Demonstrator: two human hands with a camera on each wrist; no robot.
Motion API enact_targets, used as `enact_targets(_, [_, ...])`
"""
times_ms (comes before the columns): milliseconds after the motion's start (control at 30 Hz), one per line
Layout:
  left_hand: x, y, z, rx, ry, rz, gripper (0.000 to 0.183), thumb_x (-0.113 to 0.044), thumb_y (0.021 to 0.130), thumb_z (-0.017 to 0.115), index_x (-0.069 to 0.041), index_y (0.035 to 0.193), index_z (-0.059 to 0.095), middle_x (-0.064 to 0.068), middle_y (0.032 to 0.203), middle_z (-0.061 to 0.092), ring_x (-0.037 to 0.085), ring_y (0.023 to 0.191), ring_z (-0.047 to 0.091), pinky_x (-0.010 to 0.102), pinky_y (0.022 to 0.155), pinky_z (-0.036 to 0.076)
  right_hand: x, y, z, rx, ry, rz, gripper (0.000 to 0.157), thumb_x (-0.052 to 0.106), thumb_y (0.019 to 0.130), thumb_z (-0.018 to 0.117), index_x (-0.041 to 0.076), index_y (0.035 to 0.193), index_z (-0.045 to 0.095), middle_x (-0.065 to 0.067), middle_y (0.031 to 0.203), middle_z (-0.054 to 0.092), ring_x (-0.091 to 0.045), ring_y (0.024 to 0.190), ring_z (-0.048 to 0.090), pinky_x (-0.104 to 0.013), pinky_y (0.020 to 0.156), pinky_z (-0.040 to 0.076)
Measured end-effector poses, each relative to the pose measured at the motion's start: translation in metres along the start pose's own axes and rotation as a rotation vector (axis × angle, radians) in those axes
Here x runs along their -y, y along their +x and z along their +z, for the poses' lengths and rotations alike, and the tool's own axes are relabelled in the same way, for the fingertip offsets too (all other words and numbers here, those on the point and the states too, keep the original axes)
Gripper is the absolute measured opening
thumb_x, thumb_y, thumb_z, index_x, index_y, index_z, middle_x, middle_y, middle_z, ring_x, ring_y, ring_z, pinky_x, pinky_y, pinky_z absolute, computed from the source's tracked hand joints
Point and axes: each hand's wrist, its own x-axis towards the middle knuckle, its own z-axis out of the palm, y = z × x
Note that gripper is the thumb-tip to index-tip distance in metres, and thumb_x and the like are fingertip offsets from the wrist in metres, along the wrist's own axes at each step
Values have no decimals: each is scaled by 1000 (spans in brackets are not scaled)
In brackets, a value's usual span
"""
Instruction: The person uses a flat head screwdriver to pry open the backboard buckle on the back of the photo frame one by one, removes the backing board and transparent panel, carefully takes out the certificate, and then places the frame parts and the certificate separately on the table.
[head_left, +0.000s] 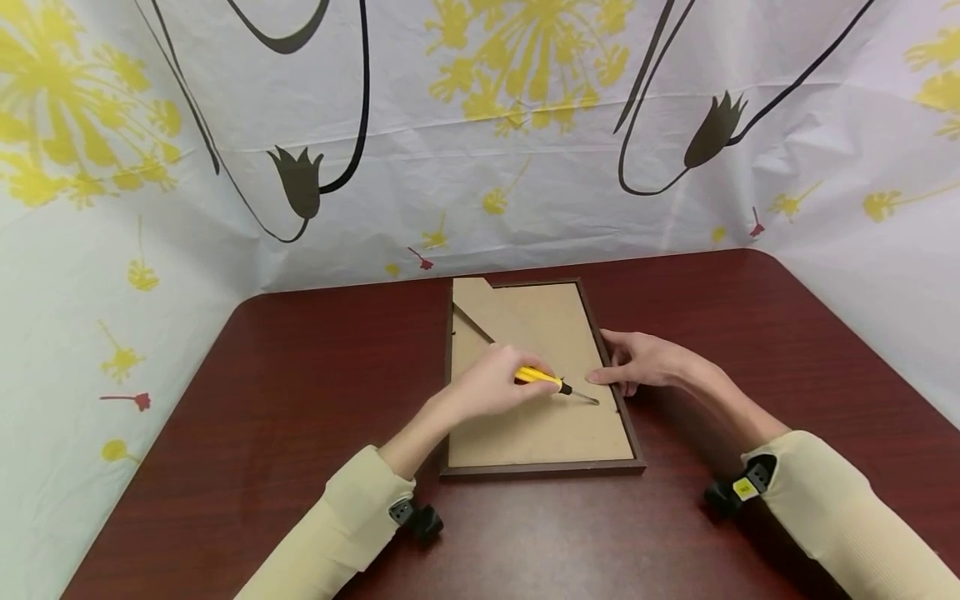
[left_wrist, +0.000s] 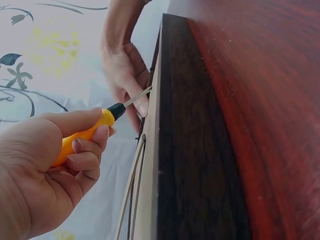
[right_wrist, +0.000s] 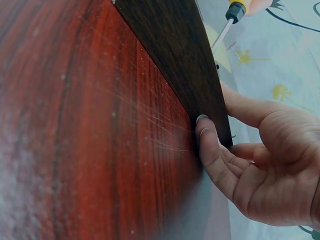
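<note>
A picture frame [head_left: 543,470] lies face down on the table, its dark wooden rim around a tan backing board [head_left: 517,437]. An easel stand [head_left: 474,302] slants across the upper left of the board. My left hand [head_left: 487,385] grips a screwdriver [left_wrist: 82,140] by its yellow handle. The metal shaft points right, its tip close over the board near the right rim. At that right side, my right hand [head_left: 651,360] holds the frame, thumb on the board and fingers against the rim's outer side. In the right wrist view, its fingertips [right_wrist: 210,142] press the rim low by the tabletop.
The dark red table [head_left: 337,358] extends on both sides of the frame. A white cloth [head_left: 480,200] with yellow and grey flower prints hangs behind and along the sides. A black wrist camera [head_left: 420,521] is strapped at the left cuff, another camera [head_left: 723,498] at the right.
</note>
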Motion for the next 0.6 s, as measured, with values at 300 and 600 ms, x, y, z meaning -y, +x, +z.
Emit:
enact_targets(300, [-7,0,11,18,-14,-11,19,-23,96,72,-8,106,77,-4,83,68,4,62,48,19,59,41,-1,0,1,0,15,5,103,41,92,75,-8,157,12,-9,84,59,-21,68,64,-36,67,53])
enact_targets(600, [-8,-1,17,23,-24,-1,17,-22,97,71,-9,106,77,-5,79,64,4,59,45,19,56,39,1,0,0,5,13,7,104,41,91,75,-8,158,12,-10,85,59,-21,68,64,-36,66,53])
